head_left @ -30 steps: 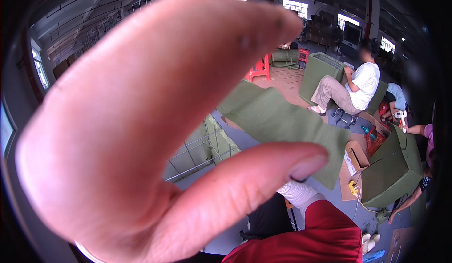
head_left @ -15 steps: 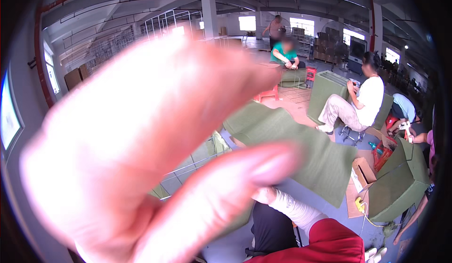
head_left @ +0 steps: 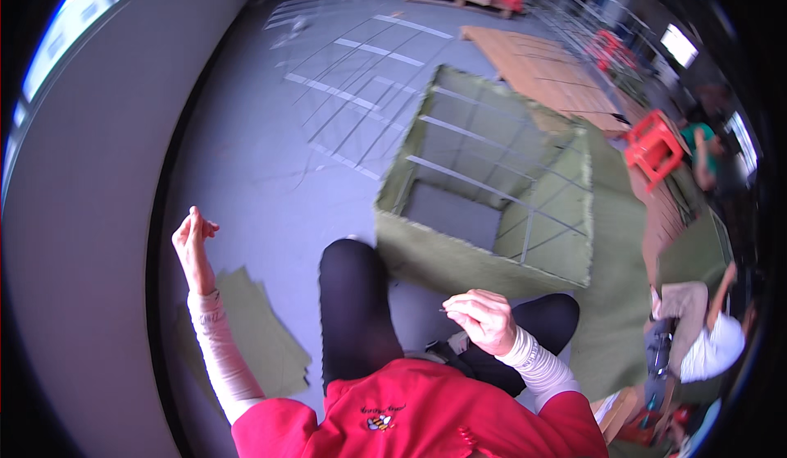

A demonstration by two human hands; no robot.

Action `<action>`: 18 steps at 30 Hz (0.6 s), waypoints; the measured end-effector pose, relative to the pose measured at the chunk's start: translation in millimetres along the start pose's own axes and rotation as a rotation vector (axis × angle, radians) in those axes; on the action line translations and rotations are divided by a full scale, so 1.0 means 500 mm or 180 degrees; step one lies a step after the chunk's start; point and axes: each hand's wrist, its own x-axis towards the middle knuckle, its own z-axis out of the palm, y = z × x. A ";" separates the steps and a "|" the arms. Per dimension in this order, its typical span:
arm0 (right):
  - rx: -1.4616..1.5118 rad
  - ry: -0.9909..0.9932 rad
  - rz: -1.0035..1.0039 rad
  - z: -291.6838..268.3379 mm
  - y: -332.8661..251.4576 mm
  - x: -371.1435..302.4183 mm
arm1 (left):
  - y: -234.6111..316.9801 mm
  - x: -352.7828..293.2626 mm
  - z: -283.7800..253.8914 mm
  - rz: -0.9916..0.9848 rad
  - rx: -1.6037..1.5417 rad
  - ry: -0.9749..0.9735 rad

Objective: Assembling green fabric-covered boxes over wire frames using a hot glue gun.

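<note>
My left hand (head_left: 193,249) is raised out to the left above the grey floor, near the wall. Its thumb and fingertips are pinched together; anything between them is too small to make out. My right hand (head_left: 485,320) is closed in front of my body, over my bent right leg. A small thin dark piece (head_left: 444,309) pokes out from its fingertips. Just beyond my knees stands a box-shaped wire frame (head_left: 500,183) covered in green fabric (head_left: 459,257). Its upper side is open, with pale bars across it. Neither hand touches it.
Flat green pieces (head_left: 246,327) lie on the floor by my left arm. Wire grid panels (head_left: 361,89) lie farther off, beside a cardboard sheet (head_left: 541,68). A red stool (head_left: 656,148) and a seated person (head_left: 713,347) are on the right. A wall (head_left: 90,187) runs along the left.
My left hand has swung from close before the camera out to the far left. The view has turned down and leftward, bringing the green-covered frame, my legs and the wall into sight.
</note>
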 end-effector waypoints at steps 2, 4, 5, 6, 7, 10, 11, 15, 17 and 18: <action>0.0236 -0.0164 0.0081 0.055 0.017 0.016 | -0.105 -0.054 -0.144 -0.0396 0.0288 0.0572; 0.0296 -0.0376 0.0305 0.091 0.023 0.014 | -0.179 -0.145 -0.279 -0.0838 0.0455 0.1109; 0.0309 -0.0482 0.0440 0.111 0.031 0.014 | -0.218 -0.191 -0.336 -0.0996 0.0507 0.1328; 0.0353 -0.0553 0.0542 0.132 0.037 0.016 | -0.254 -0.234 -0.386 -0.1278 0.0550 0.1739; 0.0376 -0.0566 0.0599 0.154 0.036 0.020 | -0.295 -0.284 -0.434 -0.1567 0.0590 0.2129; 0.0407 -0.0786 0.0750 0.186 0.038 0.016 | -0.408 -0.408 -0.525 -0.1998 0.0705 0.2241; 0.0410 -0.0796 0.0746 0.200 0.042 0.017 | -0.453 -0.443 -0.535 -0.2120 0.0732 0.2228; 0.0918 -0.0710 0.0898 0.251 0.037 0.032 | -0.618 -0.597 -0.536 -0.3190 0.0529 0.2283; 0.0926 -0.0590 0.1004 0.262 0.034 0.039 | -0.702 -0.643 -0.468 -0.3642 0.0145 0.2271; 0.0958 -0.0434 0.1062 0.269 0.036 0.044 | -0.744 -0.653 -0.422 -0.3939 -0.0095 0.2418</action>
